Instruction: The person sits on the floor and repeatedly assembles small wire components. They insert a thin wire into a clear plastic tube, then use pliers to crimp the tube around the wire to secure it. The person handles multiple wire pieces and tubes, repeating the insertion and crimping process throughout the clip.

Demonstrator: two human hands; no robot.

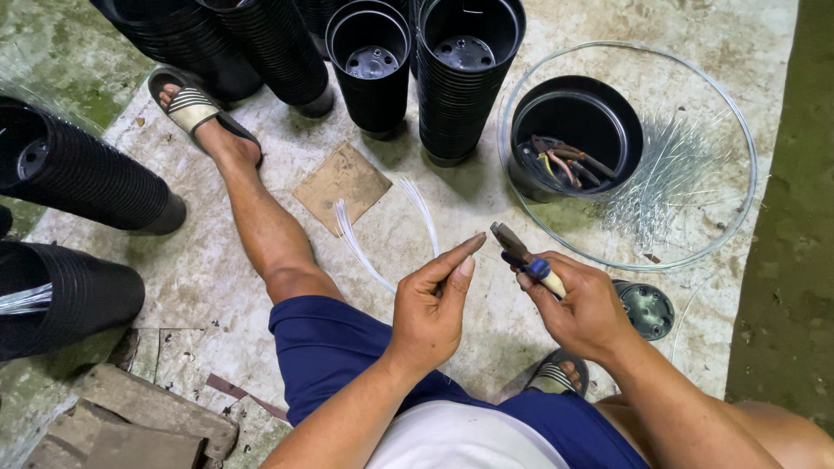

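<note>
My left hand [433,304] pinches a bundle of thin clear-white wire strands [365,247] that fan out over the concrete floor toward a brown cardboard square [340,184]. My right hand [580,308] grips a pair of pliers [521,257] with blue and cream handles, jaws pointing up-left, close to my left fingertips. Both hands hover above my lap, over blue shorts [334,347].
Stacks of black plastic pots [460,78] stand ahead and lie on the left [82,174]. A single black pot [578,135] holding tools sits inside a large wire ring [743,130] with cut wire pieces [669,174]. A black lid [647,308] lies right. My sandalled foot [195,113] stretches forward.
</note>
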